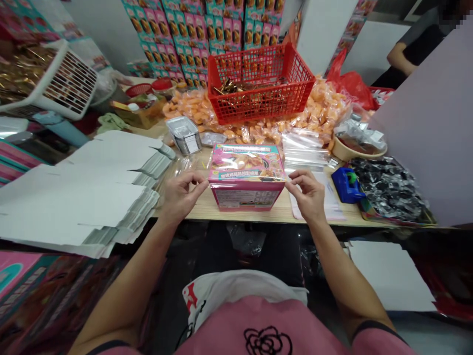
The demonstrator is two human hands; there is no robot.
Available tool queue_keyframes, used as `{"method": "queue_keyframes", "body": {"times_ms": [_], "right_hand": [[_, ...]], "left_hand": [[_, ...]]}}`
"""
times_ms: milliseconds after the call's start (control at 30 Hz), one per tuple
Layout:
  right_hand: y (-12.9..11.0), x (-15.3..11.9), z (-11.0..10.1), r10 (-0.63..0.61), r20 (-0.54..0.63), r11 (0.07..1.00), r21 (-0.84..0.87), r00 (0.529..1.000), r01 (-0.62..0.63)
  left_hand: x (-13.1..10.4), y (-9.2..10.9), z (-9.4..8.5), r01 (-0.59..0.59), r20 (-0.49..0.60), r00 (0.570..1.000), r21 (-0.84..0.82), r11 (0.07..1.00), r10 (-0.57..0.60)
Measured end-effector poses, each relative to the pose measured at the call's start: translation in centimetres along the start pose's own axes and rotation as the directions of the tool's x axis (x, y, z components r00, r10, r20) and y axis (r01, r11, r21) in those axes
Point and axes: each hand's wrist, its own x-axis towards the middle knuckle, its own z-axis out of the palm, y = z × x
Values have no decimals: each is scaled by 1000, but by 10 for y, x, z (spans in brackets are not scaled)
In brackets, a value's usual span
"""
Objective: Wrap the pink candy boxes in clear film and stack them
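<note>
Head view
Pink box [246, 176]: it sits on the near edge of the wooden table [281, 213], inside a clear wrap, right in front of the person.
Left hand [180, 194]: at the left side of the pink box, fingers bent and pinching the clear wrap at the top corner.
Right hand [308, 191]: at the right side of the pink box, thumb and fingers pinching the wrap at that corner.
Red basket [258, 81]: behind the pink box, on bags of orange snacks [192, 106].
Foil trays [184, 134]: behind the pink box, to its left.
White card sheets [84, 190]: a big stack left of the pink box.
Blue tool [346, 185]: right of the pink box.
Clear bags [305, 150]: behind the pink box, to its right.
</note>
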Motion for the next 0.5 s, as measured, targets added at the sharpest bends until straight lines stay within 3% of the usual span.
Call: {"method": "queue_keyframes", "body": {"times_ms": [100,267,500], "right_hand": [[2,-4,4,-103,-39,992,-74,994,100],[4,-10,10,-175,-67,974,-157,982,163],[8,-13,16,-252,-91,947,-230,963,226]], "left_hand": [[-3,-2,6,-97,-31,995,51,994,99],[-8,-10,16,-232,-92,964,180,956,251],[-13,-20,27,-305,-164,915,320,897,370]]}}
